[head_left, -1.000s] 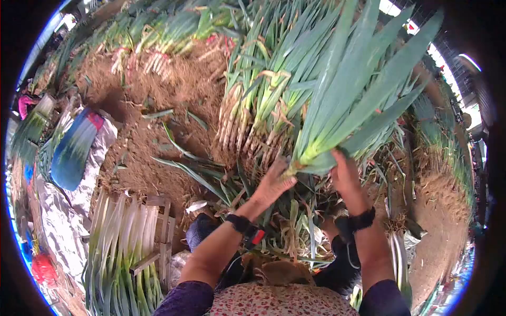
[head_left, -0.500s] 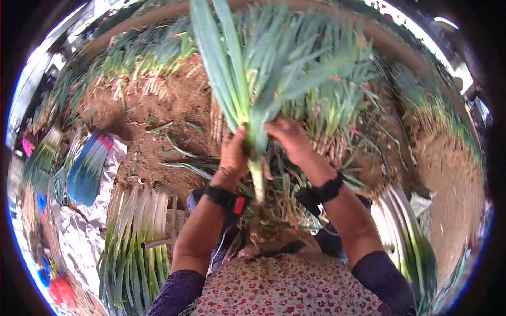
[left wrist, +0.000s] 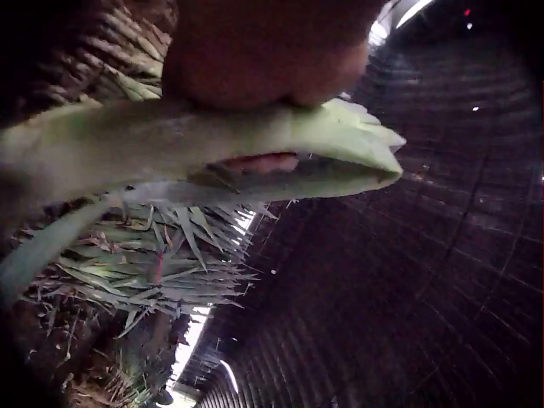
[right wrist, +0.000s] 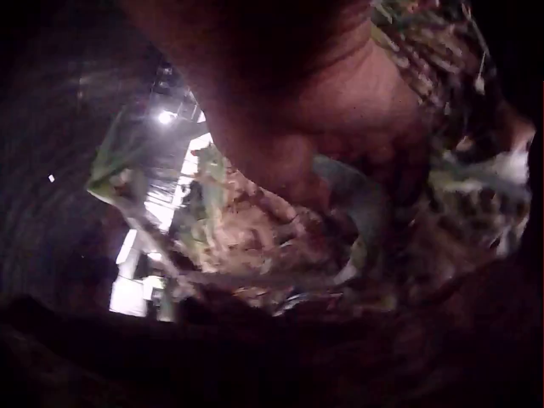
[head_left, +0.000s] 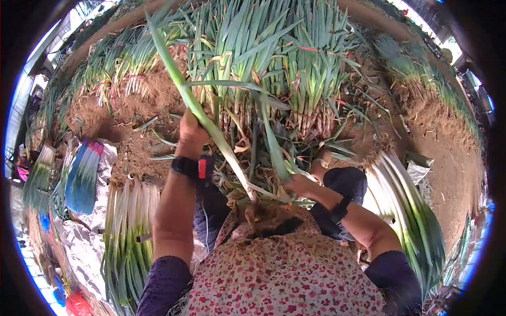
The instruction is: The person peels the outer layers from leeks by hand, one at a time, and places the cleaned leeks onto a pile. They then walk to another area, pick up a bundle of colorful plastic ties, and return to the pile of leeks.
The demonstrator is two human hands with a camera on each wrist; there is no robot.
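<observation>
My left hand [head_left: 193, 129] grips a long leek [head_left: 224, 147] partway up its stalk. The leek leans, its green top at the upper left and its pale root end just above my lap. In the left wrist view its thick green stalk [left wrist: 127, 140] runs beneath the fingers. My right hand [head_left: 304, 187] is lower and to the right, fingers curled round a long green leaf [head_left: 273, 145] that bends upward from it. In the right wrist view a bit of that leaf [right wrist: 361, 208] sticks out from the curled fingers.
Bundled leeks [head_left: 311, 68] stand ahead on the soil. Pale-stemmed leeks lie in a stack [head_left: 129, 226] at the left and another stack [head_left: 406, 205] at the right. Loose leaves and trimmings litter the ground between my knees. Silvery sheeting [head_left: 79, 247] lies at the far left.
The leek came in toward my lap, and its top now tilts left. My right hand moved from beside the leaves down and right, a leaf in its grasp. Fewer leaves remain on the stalk.
</observation>
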